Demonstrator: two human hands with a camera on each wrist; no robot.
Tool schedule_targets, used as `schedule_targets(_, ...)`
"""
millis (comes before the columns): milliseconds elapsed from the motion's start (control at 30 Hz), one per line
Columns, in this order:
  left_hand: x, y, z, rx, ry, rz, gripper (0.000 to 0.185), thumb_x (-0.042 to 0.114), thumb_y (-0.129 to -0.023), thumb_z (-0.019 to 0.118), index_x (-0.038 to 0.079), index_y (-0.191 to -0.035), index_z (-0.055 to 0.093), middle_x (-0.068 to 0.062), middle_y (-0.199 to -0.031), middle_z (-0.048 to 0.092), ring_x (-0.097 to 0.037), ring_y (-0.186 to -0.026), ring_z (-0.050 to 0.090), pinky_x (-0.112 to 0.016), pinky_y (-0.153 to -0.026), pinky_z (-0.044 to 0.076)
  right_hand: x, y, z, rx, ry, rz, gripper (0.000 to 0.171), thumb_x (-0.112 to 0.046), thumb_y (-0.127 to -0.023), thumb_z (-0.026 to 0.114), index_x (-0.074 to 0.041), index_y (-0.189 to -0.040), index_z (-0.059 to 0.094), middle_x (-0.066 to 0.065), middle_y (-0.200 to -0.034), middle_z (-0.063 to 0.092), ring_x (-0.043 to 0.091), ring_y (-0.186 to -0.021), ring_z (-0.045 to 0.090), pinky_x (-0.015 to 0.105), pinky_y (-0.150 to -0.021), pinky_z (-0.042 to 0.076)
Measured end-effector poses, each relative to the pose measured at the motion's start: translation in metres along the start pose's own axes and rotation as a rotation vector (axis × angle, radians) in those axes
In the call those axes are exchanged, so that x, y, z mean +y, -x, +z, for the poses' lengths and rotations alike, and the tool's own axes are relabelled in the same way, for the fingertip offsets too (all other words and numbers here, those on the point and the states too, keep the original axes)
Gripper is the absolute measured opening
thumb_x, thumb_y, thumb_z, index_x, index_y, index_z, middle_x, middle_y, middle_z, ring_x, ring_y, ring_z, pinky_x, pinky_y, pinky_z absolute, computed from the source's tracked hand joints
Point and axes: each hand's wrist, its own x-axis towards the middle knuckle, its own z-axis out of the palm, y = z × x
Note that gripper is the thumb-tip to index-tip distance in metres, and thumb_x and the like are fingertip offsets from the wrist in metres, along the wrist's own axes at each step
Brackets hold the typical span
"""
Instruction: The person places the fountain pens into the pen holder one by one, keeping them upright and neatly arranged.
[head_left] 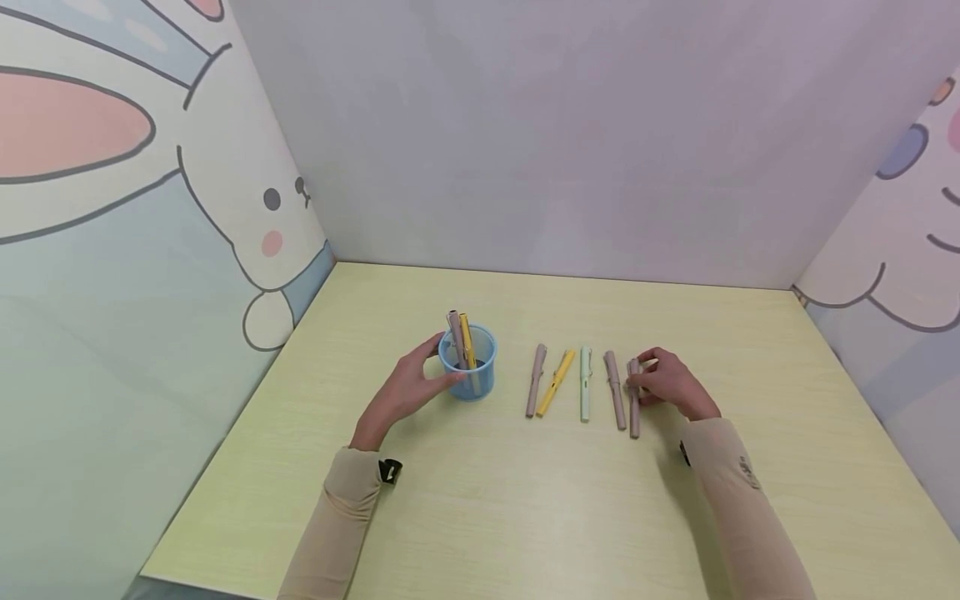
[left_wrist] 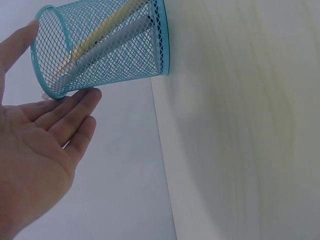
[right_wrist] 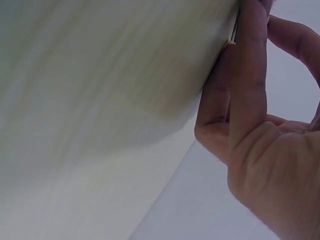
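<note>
On the left of the pale yellow surface, the left hand, thumb and fingers parted, holds an upright, round blue mesh cup near its rim; a mauve pen and a yellow pen lean inside. Rightward lie slim pens with clips: a second mauve pen, a slanted yellow one, a pale green pen, a third mauve pen. Last, a fourth mauve pen is pinched by the right hand, fingers nearly closed.

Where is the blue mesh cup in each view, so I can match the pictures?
Head: blue mesh cup just below centre, at the left hand.
Left wrist: upper left, appearing sideways.
Right wrist: not visible.
Shared landmark: the pale tabletop, seen in all three.
</note>
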Motion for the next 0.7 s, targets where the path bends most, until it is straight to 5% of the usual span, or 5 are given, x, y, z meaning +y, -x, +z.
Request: schedule_targets(700,-0.0016,0.0008,-0.0004,0.000,0.005,0.014,0.086,0.042,-0.097,0.073,0.005,-0.162,0.031,-0.017,-0.159,0.043,-0.035,-0.148,0.037,-0.059,-0.117,0.031,0.0073,0.0030,-0.0035,0.002,-0.030,-0.064,0.056,-0.002,-0.096,0.059,0.017,-0.142,0.034,0.028,-0.118,0.056,0.021,-0.086,0.066,0.035,-0.073,0.061)
